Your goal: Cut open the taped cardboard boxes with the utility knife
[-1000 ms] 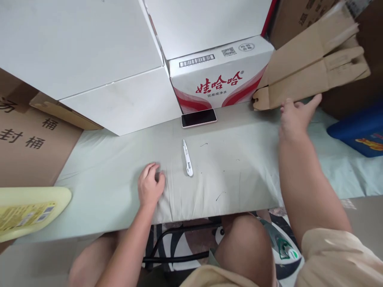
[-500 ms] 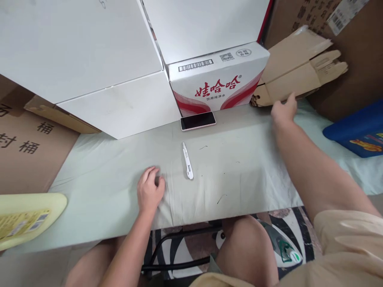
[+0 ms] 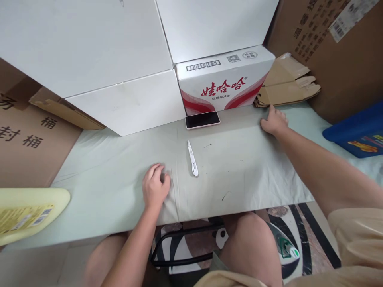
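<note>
My left hand (image 3: pixel 155 185) rests on the cloth-covered table with its fingers loosely curved and apart, holding nothing. To its right lies a slim white tool that looks like a utility knife (image 3: pixel 193 159). At the back right, flattened brown cardboard (image 3: pixel 289 85) lies against a larger carton. My right hand (image 3: pixel 274 120) is at the cardboard's front edge, one fingertip at or touching it, the other fingers spread to the right. No grip on the cardboard shows. A phone (image 3: pixel 202 120) with a dark screen lies before the white-and-red box (image 3: pixel 224 87).
Large white boxes (image 3: pixel 119 103) stand along the back. Brown cartons flank the table, one at left (image 3: pixel 36 139) and one at right (image 3: pixel 344 67). A yellow container (image 3: pixel 32 215) is at the left edge, a blue one (image 3: pixel 359 129) at the right. Dark scraps (image 3: pixel 226 195) dot the pale cloth (image 3: pixel 98 191).
The cardboard has dropped lower and flatter at the back right. My right hand has come down off it to its front edge. My left hand keeps its place; the view has shifted slightly.
</note>
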`<state>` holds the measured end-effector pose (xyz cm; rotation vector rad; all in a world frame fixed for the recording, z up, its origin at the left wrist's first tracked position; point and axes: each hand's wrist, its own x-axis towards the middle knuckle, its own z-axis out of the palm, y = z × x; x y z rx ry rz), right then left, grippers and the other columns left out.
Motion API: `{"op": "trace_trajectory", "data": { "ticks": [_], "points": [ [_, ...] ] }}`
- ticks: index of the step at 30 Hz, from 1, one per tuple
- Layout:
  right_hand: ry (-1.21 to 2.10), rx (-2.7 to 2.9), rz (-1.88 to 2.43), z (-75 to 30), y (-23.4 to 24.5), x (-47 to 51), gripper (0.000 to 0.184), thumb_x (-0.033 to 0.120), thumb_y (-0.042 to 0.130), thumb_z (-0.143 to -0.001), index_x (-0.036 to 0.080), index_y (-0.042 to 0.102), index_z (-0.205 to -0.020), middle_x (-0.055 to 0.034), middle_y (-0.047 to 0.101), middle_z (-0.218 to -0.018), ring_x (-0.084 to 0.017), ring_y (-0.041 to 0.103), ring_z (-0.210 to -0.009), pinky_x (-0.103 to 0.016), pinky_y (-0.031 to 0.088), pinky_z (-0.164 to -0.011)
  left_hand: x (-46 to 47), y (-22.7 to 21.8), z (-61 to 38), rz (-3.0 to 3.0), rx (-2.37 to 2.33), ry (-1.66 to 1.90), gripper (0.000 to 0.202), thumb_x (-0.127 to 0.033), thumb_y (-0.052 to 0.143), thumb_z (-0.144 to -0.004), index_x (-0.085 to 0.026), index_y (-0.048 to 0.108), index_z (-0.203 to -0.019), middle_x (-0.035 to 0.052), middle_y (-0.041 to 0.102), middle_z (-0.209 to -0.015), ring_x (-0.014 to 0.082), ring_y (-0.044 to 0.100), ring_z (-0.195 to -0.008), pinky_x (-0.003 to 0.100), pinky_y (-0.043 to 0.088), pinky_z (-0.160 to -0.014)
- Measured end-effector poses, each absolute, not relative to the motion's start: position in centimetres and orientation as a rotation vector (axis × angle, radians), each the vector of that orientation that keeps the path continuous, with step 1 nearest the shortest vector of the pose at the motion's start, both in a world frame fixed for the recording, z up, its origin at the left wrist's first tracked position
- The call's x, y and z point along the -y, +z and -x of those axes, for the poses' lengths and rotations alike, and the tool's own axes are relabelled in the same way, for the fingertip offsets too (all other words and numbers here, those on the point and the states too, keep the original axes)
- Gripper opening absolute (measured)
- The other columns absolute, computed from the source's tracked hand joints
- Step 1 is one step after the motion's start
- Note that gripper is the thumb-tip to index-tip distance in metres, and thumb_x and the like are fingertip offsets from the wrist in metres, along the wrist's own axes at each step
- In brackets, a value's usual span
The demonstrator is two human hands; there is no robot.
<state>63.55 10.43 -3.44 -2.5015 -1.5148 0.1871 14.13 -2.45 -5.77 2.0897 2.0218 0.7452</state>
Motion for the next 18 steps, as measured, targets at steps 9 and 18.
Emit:
{"op": "trace_trajectory", "data": {
  "ticks": [9,18],
  "points": [
    [0.118,1.91,1.943,-51.6,-0.7,-8.9,0.054,0.021,0.055,-0.089,0.009,0.061,-0.141,-0.0255,0.063,-0.143,-0.04,0.056,-0.138,-0.056,0.042,-0.118,2.2,-3.9,-14.1,-1.728,-1.859,0.841,0.026,-0.026,0.06,-0.084,-0.018,0.078,-0.101,0.0163,0.075,-0.131,0.0347,0.069,-0.129,0.054,0.049,-0.119],
    [0.252,2.352,0.951,-25.2,2.2,-11.1,0.042,0.015,0.049,-0.091,0.02,0.069,-0.128,-0.0171,0.07,-0.137,-0.035,0.066,-0.125,-0.055,0.055,-0.11,-1.1,-1.6,-4.2,-1.361,-1.819,1.175,0.026,-0.037,0.055,-0.09,-0.022,0.073,-0.1,0.009,0.08,-0.109,0.0266,0.073,-0.11,0.041,0.057,-0.101]
  ]
}}
